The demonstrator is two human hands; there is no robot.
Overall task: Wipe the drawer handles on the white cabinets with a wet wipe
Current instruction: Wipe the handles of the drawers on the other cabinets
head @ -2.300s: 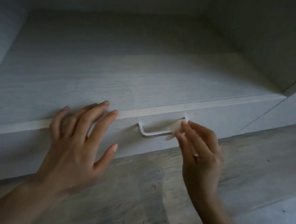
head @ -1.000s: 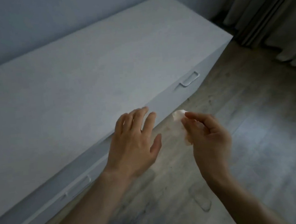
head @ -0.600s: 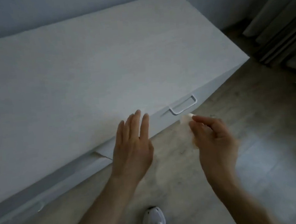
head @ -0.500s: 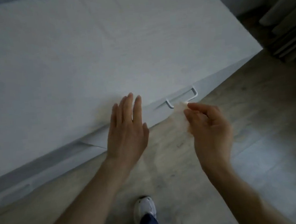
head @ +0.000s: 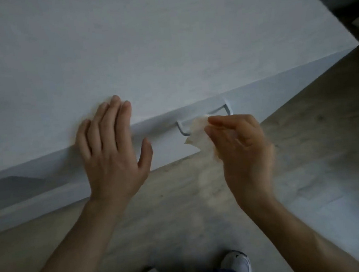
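While I look down through the head camera, my left hand (head: 112, 151) lies flat on top of the white cabinet (head: 144, 51), right at its front edge. The fingers are straight and close together, and the thumb sticks out over the drawer front. This hand holds nothing.

My right hand (head: 243, 149) is off to the right, in front of the drawer. Its thumb and first fingers pinch a crumpled wet wipe (head: 199, 134). The wipe pokes out to the left of those fingers. Its top part is at the thin grey drawer handle (head: 228, 108), near the middle of the bar, but I cannot tell if it really touches. One corner of the handle shows just left of the wipe, and the other end shows just above my right hand.

A bare bit of drawer front sits between my two hands. Below them is the wood floor (head: 307, 156), and my shoes (head: 239, 264) show at the bottom.
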